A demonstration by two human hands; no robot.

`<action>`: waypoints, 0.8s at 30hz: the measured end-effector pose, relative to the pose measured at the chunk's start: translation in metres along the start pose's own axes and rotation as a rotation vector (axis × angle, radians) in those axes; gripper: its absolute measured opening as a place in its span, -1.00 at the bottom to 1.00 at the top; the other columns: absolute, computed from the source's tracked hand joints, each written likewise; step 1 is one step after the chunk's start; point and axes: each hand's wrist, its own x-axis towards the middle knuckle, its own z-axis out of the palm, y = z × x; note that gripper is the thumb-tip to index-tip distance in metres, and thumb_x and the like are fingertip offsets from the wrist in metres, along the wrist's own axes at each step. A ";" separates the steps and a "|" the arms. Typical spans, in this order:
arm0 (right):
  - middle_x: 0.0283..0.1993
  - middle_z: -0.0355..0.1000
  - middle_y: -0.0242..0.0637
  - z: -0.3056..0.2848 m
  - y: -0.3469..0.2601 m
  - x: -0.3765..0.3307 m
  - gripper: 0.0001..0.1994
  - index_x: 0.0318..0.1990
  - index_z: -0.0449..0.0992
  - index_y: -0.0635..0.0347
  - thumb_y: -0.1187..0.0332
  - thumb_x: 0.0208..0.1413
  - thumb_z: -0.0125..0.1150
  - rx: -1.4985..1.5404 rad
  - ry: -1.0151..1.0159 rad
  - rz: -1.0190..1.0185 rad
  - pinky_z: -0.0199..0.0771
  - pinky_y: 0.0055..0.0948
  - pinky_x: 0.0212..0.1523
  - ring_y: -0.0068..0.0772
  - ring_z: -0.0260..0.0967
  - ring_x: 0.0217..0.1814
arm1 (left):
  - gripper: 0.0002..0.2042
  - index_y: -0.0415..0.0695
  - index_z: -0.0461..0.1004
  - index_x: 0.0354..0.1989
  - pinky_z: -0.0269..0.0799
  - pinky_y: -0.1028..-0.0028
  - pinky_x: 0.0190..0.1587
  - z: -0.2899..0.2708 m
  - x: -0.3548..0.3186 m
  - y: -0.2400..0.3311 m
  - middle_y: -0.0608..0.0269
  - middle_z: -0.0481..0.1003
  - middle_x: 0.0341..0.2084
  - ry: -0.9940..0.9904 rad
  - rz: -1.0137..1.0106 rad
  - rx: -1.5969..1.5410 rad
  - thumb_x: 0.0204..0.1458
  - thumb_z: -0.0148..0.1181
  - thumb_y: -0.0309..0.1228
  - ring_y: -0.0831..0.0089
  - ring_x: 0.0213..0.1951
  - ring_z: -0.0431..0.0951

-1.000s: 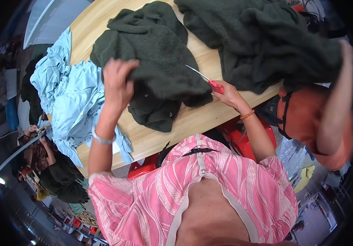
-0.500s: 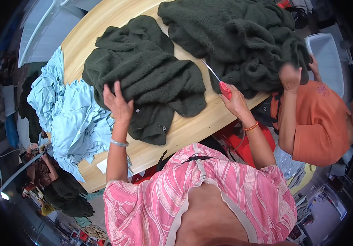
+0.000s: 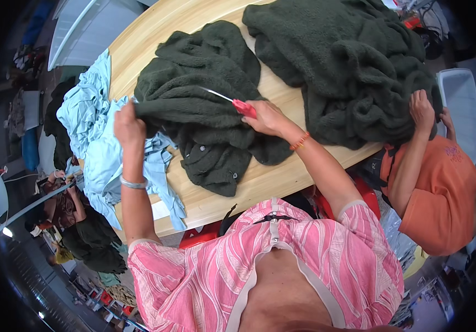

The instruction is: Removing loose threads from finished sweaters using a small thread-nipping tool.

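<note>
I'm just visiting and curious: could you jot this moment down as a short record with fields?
Left hand: left hand grips the edge of the dark green fleece garment
Right hand: right hand holds red-handled snips over it
Surface: wooden table
Beside: light blue cloth, larger green fleece pile
Nearby: co-worker's hand on that pile

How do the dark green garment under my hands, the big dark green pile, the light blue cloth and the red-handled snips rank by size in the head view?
1. big dark green pile
2. dark green garment
3. light blue cloth, roughly like the garment, so unsure
4. red-handled snips
</note>
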 end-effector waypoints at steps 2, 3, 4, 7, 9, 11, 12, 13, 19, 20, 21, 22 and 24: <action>-0.26 0.52 -0.28 -0.005 -0.010 -0.025 -0.72 -0.08 0.47 0.29 0.40 0.04 0.24 0.431 -0.064 -0.059 0.42 -0.51 -0.13 -0.54 0.44 -0.20 | -0.62 0.01 0.49 -0.06 0.43 0.17 -0.26 -0.026 0.033 -0.007 0.02 0.55 -0.28 0.056 -0.176 -0.015 -0.07 -0.08 -0.56 0.03 -0.24 0.56; -0.27 0.50 -0.34 -0.012 -0.020 -0.038 -0.71 -0.07 0.46 0.31 0.42 0.05 0.24 0.583 -0.111 -0.014 0.42 -0.54 -0.14 -0.59 0.41 -0.21 | -0.65 0.03 0.49 -0.08 0.44 0.18 -0.23 -0.042 0.057 -0.003 0.00 0.56 -0.27 0.030 -0.267 -0.017 -0.04 -0.08 -0.53 0.02 -0.22 0.57; -0.28 0.48 -0.39 -0.020 -0.028 -0.050 -0.71 -0.06 0.45 0.33 0.44 0.06 0.23 0.731 -0.154 0.036 0.42 -0.57 -0.16 -0.65 0.38 -0.22 | -0.67 0.00 0.49 -0.09 0.44 0.19 -0.26 -0.049 0.080 -0.003 0.00 0.56 -0.31 0.101 -0.203 -0.120 -0.03 -0.07 -0.51 0.00 -0.25 0.57; -0.28 0.46 -0.42 -0.039 -0.029 -0.081 -0.70 -0.04 0.43 0.34 0.45 0.07 0.23 0.793 -0.087 0.009 0.41 -0.59 -0.17 -0.67 0.37 -0.22 | -0.67 -0.05 0.47 -0.05 0.47 0.28 -0.17 -0.056 0.133 0.055 0.02 0.56 -0.29 0.422 0.183 -0.478 -0.02 -0.01 -0.57 0.07 -0.25 0.58; -0.28 0.45 -0.43 -0.042 -0.021 -0.093 -0.70 -0.04 0.43 0.34 0.46 0.07 0.23 0.767 -0.005 0.036 0.41 -0.59 -0.18 -0.67 0.36 -0.23 | -0.62 -0.13 0.43 -0.02 0.43 0.28 -0.07 -0.039 0.147 0.099 -0.04 0.48 -0.16 0.598 0.375 -0.525 -0.03 -0.07 -0.68 0.01 -0.11 0.50; -0.32 0.46 -0.42 -0.043 0.000 -0.106 -0.63 0.04 0.43 0.31 0.44 0.05 0.24 0.664 0.138 0.066 0.44 -0.56 -0.22 -0.69 0.37 -0.30 | -0.64 -0.11 0.41 0.01 0.42 0.24 -0.07 0.003 0.145 0.126 -0.02 0.47 -0.13 0.448 0.520 -0.467 0.00 -0.05 -0.63 -0.01 -0.11 0.48; -0.32 0.46 -0.42 -0.038 0.013 -0.112 -0.63 0.04 0.43 0.31 0.44 0.05 0.24 0.659 0.151 0.073 0.44 -0.56 -0.22 -0.69 0.37 -0.30 | -0.66 -0.10 0.41 0.01 0.41 0.20 -0.07 0.029 0.139 0.127 -0.09 0.41 -0.06 0.318 0.574 -0.350 0.01 0.00 -0.58 -0.05 -0.09 0.46; -0.33 0.48 -0.35 -0.032 0.027 -0.119 -0.62 0.04 0.43 0.29 0.43 0.04 0.24 0.610 0.139 0.142 0.43 -0.51 -0.22 -0.62 0.41 -0.29 | -0.64 -0.10 0.41 0.02 0.35 0.14 0.02 0.049 0.122 0.130 -0.17 0.34 0.02 0.167 0.563 -0.294 -0.01 0.07 -0.55 -0.11 0.02 0.39; -0.30 0.48 0.03 -0.003 0.049 -0.147 -0.67 -0.04 0.46 0.23 0.32 0.03 0.22 0.256 0.241 0.223 0.41 -0.21 -0.19 0.09 0.43 -0.22 | -0.72 -0.19 0.50 -0.12 0.32 0.27 0.01 0.065 0.006 0.180 0.03 0.44 -0.16 -0.025 0.492 -0.625 -0.05 0.25 -0.47 0.08 -0.05 0.38; -0.31 0.47 0.01 -0.002 0.042 -0.148 -0.69 -0.07 0.45 0.22 0.33 0.03 0.21 0.234 0.247 0.230 0.41 -0.19 -0.20 0.09 0.42 -0.23 | -0.77 -0.20 0.51 -0.19 0.40 0.33 -0.15 0.060 -0.011 0.189 0.11 0.45 -0.25 0.005 0.468 -0.670 -0.01 0.25 -0.39 0.19 -0.20 0.47; -0.32 0.46 -0.01 -0.001 0.035 -0.145 -0.71 -0.09 0.44 0.21 0.34 0.03 0.21 0.214 0.248 0.227 0.40 -0.17 -0.22 0.10 0.41 -0.23 | -0.74 -0.21 0.50 -0.18 0.44 0.37 -0.23 0.063 -0.028 0.192 0.18 0.46 -0.28 -0.282 0.167 -0.916 0.01 0.26 -0.34 0.28 -0.28 0.49; -0.33 0.45 -0.03 -0.001 0.031 -0.145 -0.73 -0.11 0.44 0.20 0.34 0.03 0.21 0.187 0.252 0.227 0.40 -0.15 -0.23 0.10 0.40 -0.24 | -0.71 -0.21 0.49 -0.16 0.47 0.42 -0.31 0.068 -0.039 0.197 0.24 0.47 -0.31 -0.569 -0.154 -1.142 0.03 0.27 -0.28 0.38 -0.36 0.52; -0.32 0.44 -0.08 0.006 0.029 -0.147 -0.75 -0.14 0.44 0.19 0.39 -0.01 0.21 0.104 0.309 0.070 0.40 -0.17 -0.23 0.05 0.40 -0.23 | -0.61 -0.20 0.45 -0.05 0.50 0.48 -0.35 0.069 -0.042 0.206 0.29 0.48 -0.27 -0.874 -0.634 -1.565 0.05 0.27 -0.20 0.46 -0.45 0.52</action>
